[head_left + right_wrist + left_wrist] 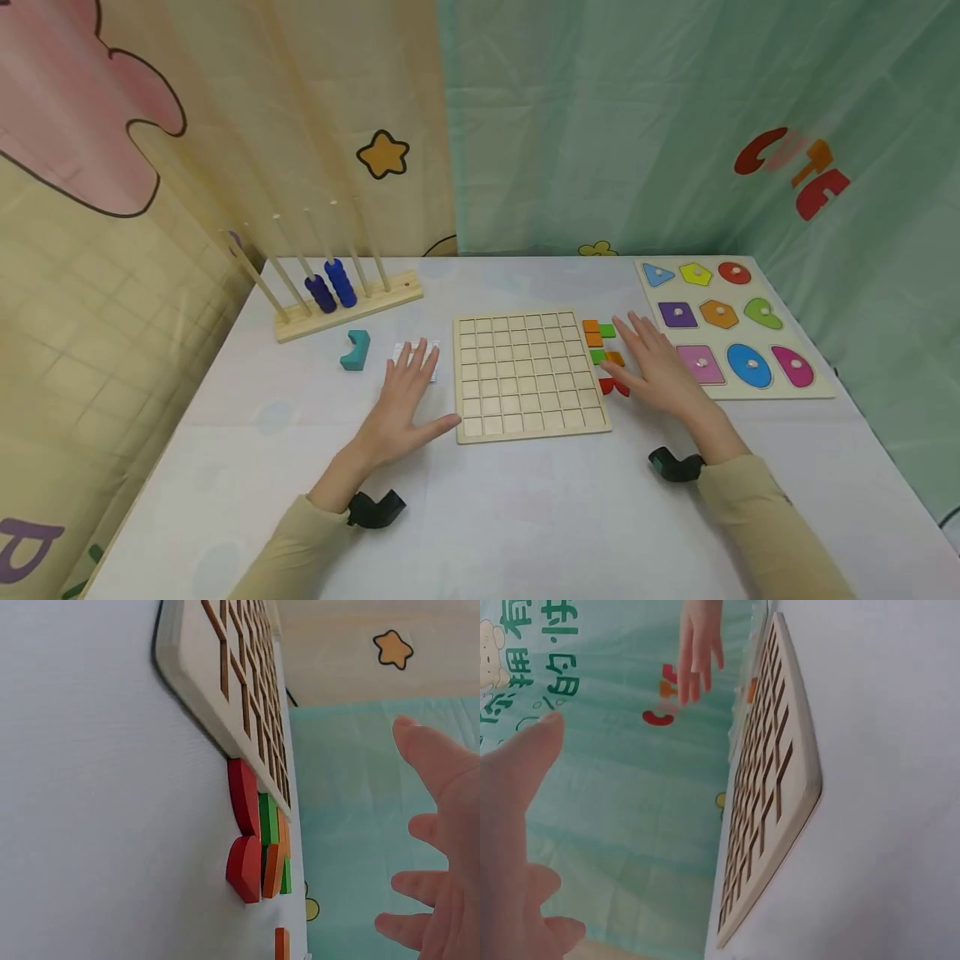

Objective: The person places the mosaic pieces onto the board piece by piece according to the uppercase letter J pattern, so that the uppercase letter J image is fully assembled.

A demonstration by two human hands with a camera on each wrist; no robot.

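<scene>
A square wooden grid board [532, 375] lies flat on the table, its cells bare. To its left, my left hand [401, 417] is held with fingers spread and holds nothing; the thumb overlaps the board's left edge in the head view. A white card [434, 371] is partly hidden behind those fingers. My right hand [663, 375], fingers extended and holding nothing, is to the right of the board. Beside its fingertips lie orange blocks [592, 333], green blocks [597, 357] and red pieces [244, 868] with curved edges, along the board's right edge.
A teal notched block [356, 350] lies left of the card. Behind it stands a wooden peg rack [352, 312] with blue beads [341, 283] on two pegs. At the right is a shape puzzle board [720, 333] with colourful knobbed pieces. Curtains [600, 125] hang behind the table.
</scene>
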